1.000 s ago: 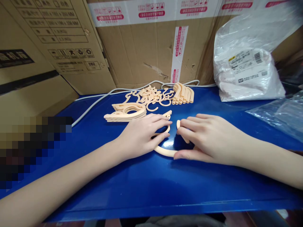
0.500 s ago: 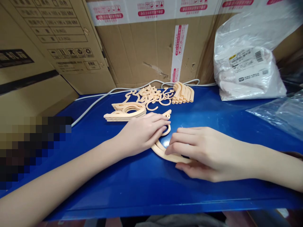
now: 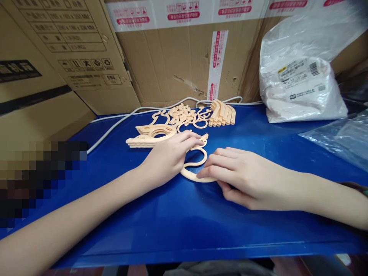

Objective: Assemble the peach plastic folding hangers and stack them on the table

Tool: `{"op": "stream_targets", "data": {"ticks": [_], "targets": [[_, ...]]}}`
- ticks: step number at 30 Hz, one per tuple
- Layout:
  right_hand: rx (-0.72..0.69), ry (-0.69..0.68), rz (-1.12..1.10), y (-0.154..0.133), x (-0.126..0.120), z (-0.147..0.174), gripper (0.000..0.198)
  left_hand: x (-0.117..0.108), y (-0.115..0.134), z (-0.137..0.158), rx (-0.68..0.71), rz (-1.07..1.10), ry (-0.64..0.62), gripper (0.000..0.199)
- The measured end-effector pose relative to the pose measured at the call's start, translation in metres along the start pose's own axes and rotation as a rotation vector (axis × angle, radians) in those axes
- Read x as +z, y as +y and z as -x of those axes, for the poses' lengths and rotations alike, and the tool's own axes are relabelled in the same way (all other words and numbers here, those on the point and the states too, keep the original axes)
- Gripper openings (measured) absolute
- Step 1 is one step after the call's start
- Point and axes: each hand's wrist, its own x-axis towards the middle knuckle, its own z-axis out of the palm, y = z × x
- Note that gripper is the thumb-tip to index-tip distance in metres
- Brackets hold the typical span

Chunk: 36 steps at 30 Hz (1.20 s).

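Observation:
A beige plastic hanger (image 3: 194, 176), with a curved arm and a round loop, lies on or just above the blue tabletop in front of me. My right hand (image 3: 244, 178) pinches its curved arm from the right, thumb below and fingers on top. My left hand (image 3: 172, 155) has its fingers bent over the upper end of the hanger, near a small hooked piece. The palm hides part of that end. Just behind my left hand rests a stack of beige hanger pieces (image 3: 143, 142).
Behind sit a heap of loose beige hooks (image 3: 181, 114) and a row of curved beige arms (image 3: 222, 113). A white cable (image 3: 115, 128) runs along the back. Cardboard boxes (image 3: 172, 57) wall the rear and left; a white plastic bag (image 3: 301, 84) stands right, beside clear plastic film (image 3: 342, 134).
The hanger's curved arm and my right hand have moved slightly up and away from me. My left fingers have shifted, uncovering more of the round loop.

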Motion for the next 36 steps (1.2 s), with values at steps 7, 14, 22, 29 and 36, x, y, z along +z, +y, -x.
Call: {"op": "stream_targets", "data": {"ticks": [7,14,22,29,36], "targets": [[0.028,0.059,0.208,0.010,0.004,0.002,0.026,0.000,-0.003,0.002,-0.015,-0.150,0.016,0.030],[0.197,0.129,0.349,0.019,0.002,0.004,0.032,0.003,-0.004,0.002,-0.025,-0.207,0.001,0.027],[0.337,0.086,0.358,0.016,0.002,0.003,0.026,0.001,-0.006,0.001,0.055,-0.187,-0.015,0.036],[0.341,0.097,0.368,0.017,0.002,0.003,0.044,-0.001,-0.003,0.003,0.134,-0.125,-0.028,0.046],[0.261,0.032,0.315,0.014,-0.001,0.003,0.053,-0.001,0.007,0.005,0.105,-0.059,-0.083,0.067]]}}
